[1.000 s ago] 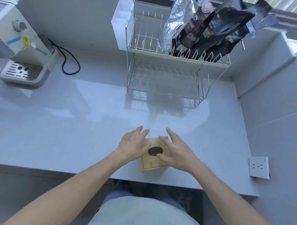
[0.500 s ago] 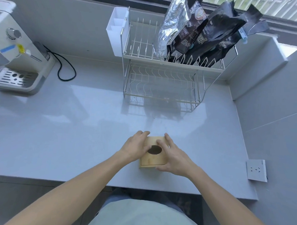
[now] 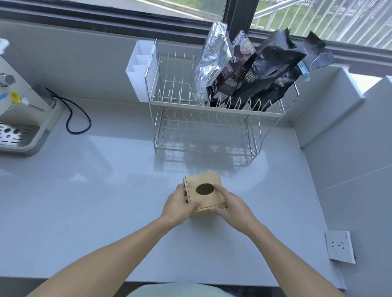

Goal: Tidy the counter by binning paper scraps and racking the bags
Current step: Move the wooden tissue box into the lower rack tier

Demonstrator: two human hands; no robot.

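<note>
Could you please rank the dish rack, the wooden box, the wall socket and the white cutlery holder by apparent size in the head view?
1. dish rack
2. white cutlery holder
3. wooden box, nearer the camera, so unsure against the holder
4. wall socket

Pale wooden box [image 3: 203, 191] on a glossy grey counter [image 3: 102, 186], chrome wire rack [image 3: 203, 125] beyond.
The box's wood looks smooth and matt. On the rack's upper tier, one crinkled silver foil bag [image 3: 211, 62] stands left of dark, faintly sheened plastic bags [image 3: 274, 64]. A matt white plastic caddy [image 3: 142, 70] hangs at the rack's left; the far-left machine [image 3: 8, 100] has cream plastic and a metal grille.
</note>
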